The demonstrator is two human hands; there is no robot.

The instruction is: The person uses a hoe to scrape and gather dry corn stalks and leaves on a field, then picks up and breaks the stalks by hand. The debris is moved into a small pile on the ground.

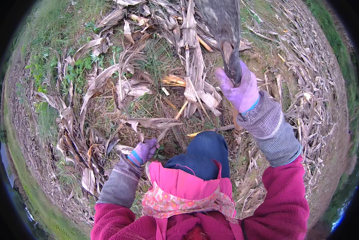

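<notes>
My right hand [241, 88], in a purple glove, is closed around the narrow neck of a broad, dark metal blade tool [220, 22], possibly a hoe. The blade points away from me and runs past the top edge of view. A brownish wooden piece, perhaps its handle, shows below the hand. Low on the left, my gloved left hand [146, 150] is closed on the near end of a dry corn stalk [167, 129]; the stalk slants up and right over the ground. Its fingertips are partly hidden. A curled dry leaf [154, 122] lies across the stalk.
Dry corn stalks and leaves [194, 60] lie in front of me, with another heap [77, 141] at left. Flattened stalks [311, 99] cover the field at right. Green weeds [80, 69] grow at upper left. My dark-blue trouser knee [209, 150] is close between the hands.
</notes>
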